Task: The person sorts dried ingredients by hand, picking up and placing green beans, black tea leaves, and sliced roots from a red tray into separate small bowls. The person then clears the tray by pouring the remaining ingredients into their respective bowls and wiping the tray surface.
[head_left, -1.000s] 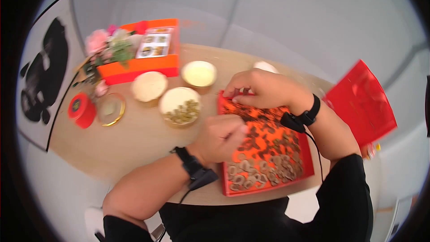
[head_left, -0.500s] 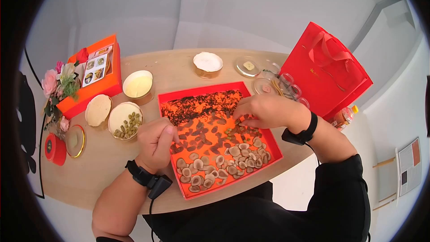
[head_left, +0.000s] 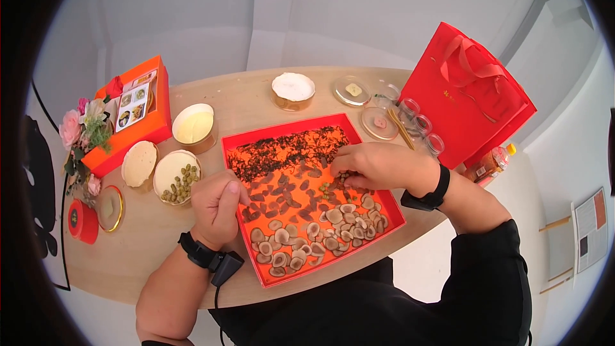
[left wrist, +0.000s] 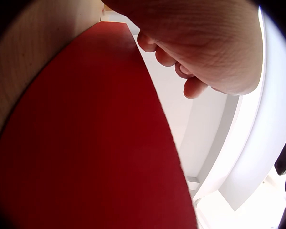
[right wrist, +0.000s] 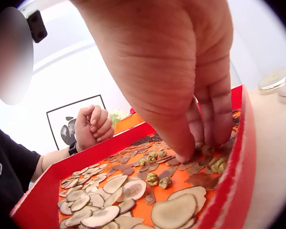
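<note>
A shallow red box (head_left: 262,280) with an orange bottom holds dark shreds (head_left: 282,154), thin brown pieces (head_left: 282,195) and pale round dried slices with dark rims (head_left: 333,216). My right hand (head_left: 378,165) reaches in at the right side, thumb and fingers pinching small coiled green-brown balls. More of these balls (right wrist: 152,179) lie loose near the thumb in the right wrist view. My left hand (head_left: 216,208) is balled into a fist just over the left rim, its palm hidden from the head view; no object shows at its fingers (left wrist: 166,58) in the left wrist view.
Left of the box stand paper tubs, one with green balls (head_left: 181,186), one with yellow contents (head_left: 194,125). A white-filled tub (head_left: 293,88), clear jars (head_left: 423,125) and a red gift bag (head_left: 471,96) are behind and right. An orange box (head_left: 138,112) with flowers stands far left.
The head view has swung, so the whole box shows. My right hand has moved from the box's far edge to its right side, among the brown pieces. The left fist is now at the left rim.
</note>
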Available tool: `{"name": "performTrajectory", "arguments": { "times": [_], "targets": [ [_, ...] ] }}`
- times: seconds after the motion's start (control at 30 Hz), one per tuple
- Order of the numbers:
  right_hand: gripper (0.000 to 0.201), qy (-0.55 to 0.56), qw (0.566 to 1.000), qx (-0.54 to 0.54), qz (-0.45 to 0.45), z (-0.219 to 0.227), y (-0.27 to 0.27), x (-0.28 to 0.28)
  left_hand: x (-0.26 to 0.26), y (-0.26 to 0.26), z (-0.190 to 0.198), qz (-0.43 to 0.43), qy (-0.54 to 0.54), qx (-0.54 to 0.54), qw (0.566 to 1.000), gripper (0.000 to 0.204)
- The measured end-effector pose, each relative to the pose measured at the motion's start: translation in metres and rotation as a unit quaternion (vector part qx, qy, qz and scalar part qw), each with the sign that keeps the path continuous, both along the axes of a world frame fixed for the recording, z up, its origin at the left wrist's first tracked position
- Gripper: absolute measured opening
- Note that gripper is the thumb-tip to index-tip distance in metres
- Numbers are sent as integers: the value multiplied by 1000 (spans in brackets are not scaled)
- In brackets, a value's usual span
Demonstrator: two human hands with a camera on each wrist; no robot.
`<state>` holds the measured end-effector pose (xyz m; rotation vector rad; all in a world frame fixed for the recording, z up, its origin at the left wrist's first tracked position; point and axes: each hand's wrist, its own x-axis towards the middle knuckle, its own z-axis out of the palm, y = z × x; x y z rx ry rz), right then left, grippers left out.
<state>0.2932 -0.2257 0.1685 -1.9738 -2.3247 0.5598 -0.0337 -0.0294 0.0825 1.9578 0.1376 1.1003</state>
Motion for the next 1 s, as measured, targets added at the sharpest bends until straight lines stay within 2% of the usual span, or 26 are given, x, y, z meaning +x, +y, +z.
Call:
{"name": "performTrajectory", "arguments": {
  "times": [0.33,0.53,0.73,1.0],
  "targets": [
    [21,29,999,13,-20,-3,1,-7,0,0,0,-2,-4,-1,1000,41],
    [23,14,999,-19,-23,-4,4,-8,0,-1,2,0,1,1,1000,40],
    [28,18,999,-18,-30,-1,4,-12,5,-3,0,10,-23,2,1000,45],
    [26,23,999,-17,-23,-6,7,-7,6,-1,-3,9,-24,16,1000,45]
  ]
}}
